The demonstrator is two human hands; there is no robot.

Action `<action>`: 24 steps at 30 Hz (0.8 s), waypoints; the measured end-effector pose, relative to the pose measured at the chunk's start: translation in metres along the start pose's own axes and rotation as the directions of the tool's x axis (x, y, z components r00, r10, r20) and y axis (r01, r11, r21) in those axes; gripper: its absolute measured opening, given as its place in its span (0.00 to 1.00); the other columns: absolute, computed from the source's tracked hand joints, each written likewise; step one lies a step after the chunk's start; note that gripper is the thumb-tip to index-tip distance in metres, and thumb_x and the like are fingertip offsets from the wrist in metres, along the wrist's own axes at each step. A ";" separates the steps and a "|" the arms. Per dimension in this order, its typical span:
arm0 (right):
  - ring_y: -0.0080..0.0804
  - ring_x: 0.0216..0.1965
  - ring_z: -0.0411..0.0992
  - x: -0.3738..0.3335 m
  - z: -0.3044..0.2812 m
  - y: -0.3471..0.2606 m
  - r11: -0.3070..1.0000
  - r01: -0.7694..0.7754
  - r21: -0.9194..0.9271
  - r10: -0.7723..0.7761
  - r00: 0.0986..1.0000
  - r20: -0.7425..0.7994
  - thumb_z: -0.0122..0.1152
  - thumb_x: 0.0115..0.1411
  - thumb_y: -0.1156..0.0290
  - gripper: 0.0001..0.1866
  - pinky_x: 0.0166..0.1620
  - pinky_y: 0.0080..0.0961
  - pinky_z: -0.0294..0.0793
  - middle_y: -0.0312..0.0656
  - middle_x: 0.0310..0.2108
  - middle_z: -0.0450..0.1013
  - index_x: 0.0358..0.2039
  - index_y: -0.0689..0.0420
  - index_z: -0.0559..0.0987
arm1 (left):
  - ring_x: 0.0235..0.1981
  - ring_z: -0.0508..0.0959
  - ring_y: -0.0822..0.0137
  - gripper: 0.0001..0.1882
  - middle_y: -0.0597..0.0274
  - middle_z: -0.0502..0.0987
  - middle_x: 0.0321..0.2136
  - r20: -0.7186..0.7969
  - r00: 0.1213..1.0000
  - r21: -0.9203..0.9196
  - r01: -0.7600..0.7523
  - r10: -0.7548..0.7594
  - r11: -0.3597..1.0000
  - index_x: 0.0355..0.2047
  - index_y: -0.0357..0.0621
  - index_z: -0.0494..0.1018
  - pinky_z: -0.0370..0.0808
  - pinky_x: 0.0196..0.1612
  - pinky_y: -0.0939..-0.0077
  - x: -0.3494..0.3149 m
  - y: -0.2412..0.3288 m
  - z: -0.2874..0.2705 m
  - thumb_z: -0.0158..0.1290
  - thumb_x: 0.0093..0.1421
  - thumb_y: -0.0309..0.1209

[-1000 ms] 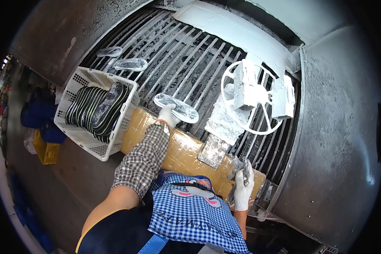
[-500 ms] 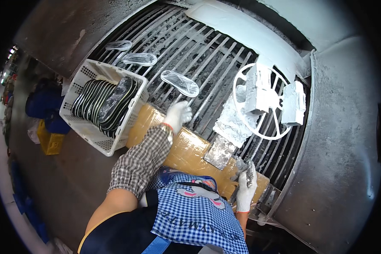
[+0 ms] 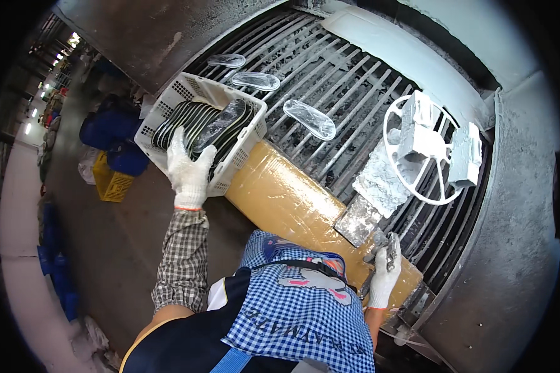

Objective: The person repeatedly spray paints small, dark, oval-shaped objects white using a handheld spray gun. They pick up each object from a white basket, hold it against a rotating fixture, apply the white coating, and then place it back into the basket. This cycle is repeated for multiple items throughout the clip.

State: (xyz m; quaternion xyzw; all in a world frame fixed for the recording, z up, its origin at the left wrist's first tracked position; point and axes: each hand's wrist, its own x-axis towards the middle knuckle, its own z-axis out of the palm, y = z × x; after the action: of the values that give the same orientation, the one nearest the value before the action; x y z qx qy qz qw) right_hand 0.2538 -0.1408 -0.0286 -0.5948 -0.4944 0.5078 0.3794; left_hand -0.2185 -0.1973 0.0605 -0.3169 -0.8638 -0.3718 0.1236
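Observation:
My left hand [image 3: 188,169], in a white glove, reaches into a white plastic basket [image 3: 246,102] packed with several black shoe soles [image 3: 186,118]. Its fingers are spread over the near ends of the soles, beside one glossy sole [image 3: 221,123] lying on top. My right hand [image 3: 384,281], also gloved, grips a grey metal tool [image 3: 390,248] at the edge of a yellow wrapped bar [image 3: 286,199]. Three clear-coated soles [image 3: 309,118] [image 3: 256,81] [image 3: 226,60] lie apart on the grey roller bars [image 3: 354,93].
A white-coated wheel-shaped fixture [image 3: 430,146] and crusted white plates [image 3: 379,180] sit on the rollers at the right. A thick grey metal rim [image 3: 516,236] curves round the machine. Blue bags [image 3: 109,133] and a yellow crate [image 3: 113,183] stand on the floor at the left.
My left hand let go of a sole on the rollers, then drew back left to the basket. That sole rode further away along the bars. My right hand stayed put.

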 end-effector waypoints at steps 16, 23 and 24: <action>0.23 0.40 0.76 -0.011 -0.013 0.022 0.994 0.103 0.029 -0.100 0.991 -0.085 0.60 0.74 0.62 0.34 0.46 0.24 0.77 0.38 0.41 0.78 0.73 0.66 0.66 | 0.63 0.76 0.48 0.46 0.40 0.74 0.65 0.193 0.970 0.077 0.138 -0.150 0.988 0.73 0.39 0.63 0.72 0.67 0.59 0.039 -0.052 0.028 0.69 0.57 0.36; 0.22 0.39 0.76 -0.016 -0.012 0.005 0.995 0.072 0.068 -0.066 0.995 -0.080 0.60 0.73 0.64 0.32 0.44 0.23 0.77 0.38 0.42 0.79 0.72 0.64 0.68 | 0.46 0.82 0.61 0.40 0.53 0.81 0.50 0.349 0.905 -0.613 0.417 -0.243 0.671 0.70 0.33 0.66 0.79 0.50 0.66 0.053 -0.080 0.047 0.67 0.58 0.21; 0.22 0.39 0.76 -0.016 -0.012 0.005 0.994 0.101 0.045 -0.096 0.990 -0.101 0.60 0.73 0.65 0.31 0.44 0.23 0.77 0.39 0.42 0.79 0.72 0.64 0.69 | 0.49 0.82 0.60 0.34 0.53 0.82 0.51 0.305 0.952 -0.498 0.172 -0.014 0.850 0.65 0.32 0.70 0.78 0.55 0.66 0.050 -0.093 0.051 0.66 0.59 0.19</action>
State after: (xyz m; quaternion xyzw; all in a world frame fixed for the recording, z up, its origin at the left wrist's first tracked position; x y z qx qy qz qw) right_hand 0.2664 -0.1574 -0.0274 -0.5841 -0.4910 0.4707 0.4429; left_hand -0.3150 -0.1862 -0.0051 -0.3468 -0.7544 -0.5458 -0.1125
